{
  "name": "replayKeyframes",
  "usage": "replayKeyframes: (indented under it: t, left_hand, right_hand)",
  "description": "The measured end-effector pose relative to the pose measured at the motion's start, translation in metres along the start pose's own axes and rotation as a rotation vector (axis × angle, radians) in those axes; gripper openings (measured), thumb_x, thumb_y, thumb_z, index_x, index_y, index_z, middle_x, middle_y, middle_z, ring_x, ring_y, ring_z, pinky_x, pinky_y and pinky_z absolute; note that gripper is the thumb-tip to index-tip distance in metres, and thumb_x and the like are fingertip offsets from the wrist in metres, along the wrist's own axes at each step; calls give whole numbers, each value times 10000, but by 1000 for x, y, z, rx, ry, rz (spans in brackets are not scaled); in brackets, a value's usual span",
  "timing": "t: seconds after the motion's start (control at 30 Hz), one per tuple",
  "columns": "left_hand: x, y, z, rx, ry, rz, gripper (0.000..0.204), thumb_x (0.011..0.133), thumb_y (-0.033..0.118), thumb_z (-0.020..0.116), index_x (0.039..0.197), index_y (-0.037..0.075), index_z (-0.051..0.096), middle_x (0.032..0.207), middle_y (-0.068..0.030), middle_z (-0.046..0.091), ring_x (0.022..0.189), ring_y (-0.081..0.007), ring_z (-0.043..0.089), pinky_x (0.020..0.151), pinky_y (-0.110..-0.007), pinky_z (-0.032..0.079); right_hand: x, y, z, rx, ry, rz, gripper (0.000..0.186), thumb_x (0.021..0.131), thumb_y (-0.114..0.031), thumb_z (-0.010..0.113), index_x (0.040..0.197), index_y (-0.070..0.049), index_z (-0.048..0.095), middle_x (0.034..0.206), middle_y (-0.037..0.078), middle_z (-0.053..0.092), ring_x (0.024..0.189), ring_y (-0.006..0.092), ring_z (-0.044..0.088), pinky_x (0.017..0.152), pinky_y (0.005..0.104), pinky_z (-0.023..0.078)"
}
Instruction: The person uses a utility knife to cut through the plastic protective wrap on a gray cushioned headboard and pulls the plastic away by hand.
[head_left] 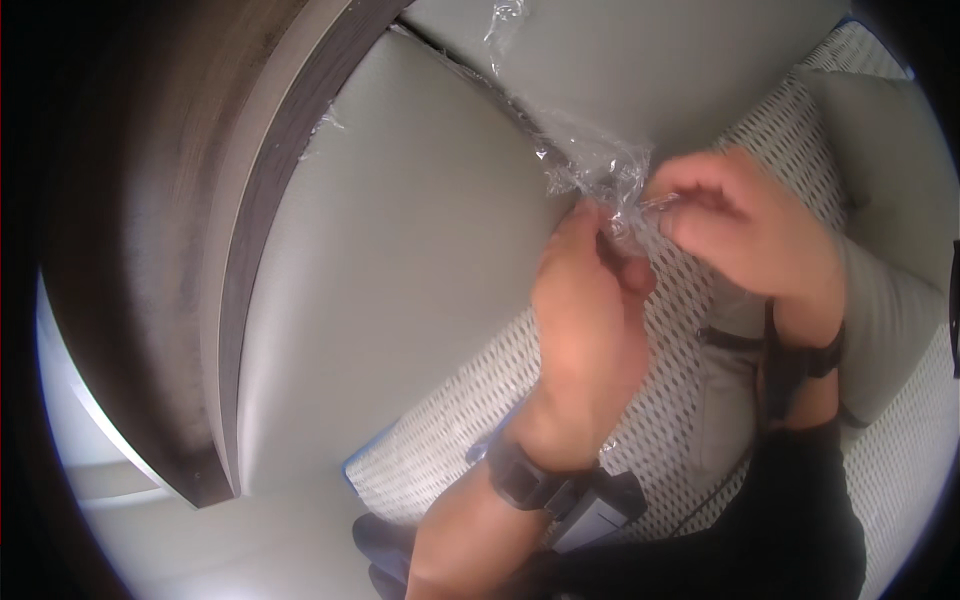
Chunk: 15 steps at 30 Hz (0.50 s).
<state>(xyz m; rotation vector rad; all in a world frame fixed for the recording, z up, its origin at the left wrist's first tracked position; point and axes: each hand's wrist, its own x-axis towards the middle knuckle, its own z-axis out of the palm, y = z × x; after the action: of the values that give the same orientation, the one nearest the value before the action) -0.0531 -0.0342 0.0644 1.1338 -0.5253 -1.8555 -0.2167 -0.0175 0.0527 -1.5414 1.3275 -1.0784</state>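
Observation:
My left hand [592, 310] is closed, its thumb and fingers pinching a crumpled piece of clear plastic film [622, 178]. Right beside it, my right hand [745, 225] has curled fingers, also gripping the film. The film stretches up and away from my hands in a thin, shiny strip along the seam between two grey padded panels [420, 220]. Both hands are slightly blurred, and the fingertips of the left one are partly hidden behind the film.
A dark wooden edge [250, 300] curves along the left. Under my hands lies a white woven-patterned mat [480, 390] with blue edging. Grey fabric [890, 320] is at the right. Black straps [525, 475] circle both wrists. A scrap of film [328, 122] clings near the wooden edge.

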Motion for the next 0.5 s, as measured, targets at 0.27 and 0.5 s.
replayKeyframes:
  t: [0.27, 0.5]
  left_hand:
    - [-28, -3, -17, 278, -74, 146, 225, 1042, 167, 490, 872, 54, 583, 747, -4, 521, 613, -97, 405, 567, -263, 333]
    - [-37, -15, -29, 759, -84, 240, 289, 1079, 212, 519, 933, -15, 623, 718, -3, 570, 617, -70, 509, 559, -248, 407]
  right_hand:
    - [25, 10, 40, 334, 36, 158, 274, 954, -210, 637, 979, 53, 713, 826, 81, 710, 763, 154, 672, 680, 279, 516]
    - [20, 6, 64, 606, 164, 58, 256, 929, -213, 635, 887, 33, 694, 716, 81, 678, 608, 157, 615, 591, 300, 493]
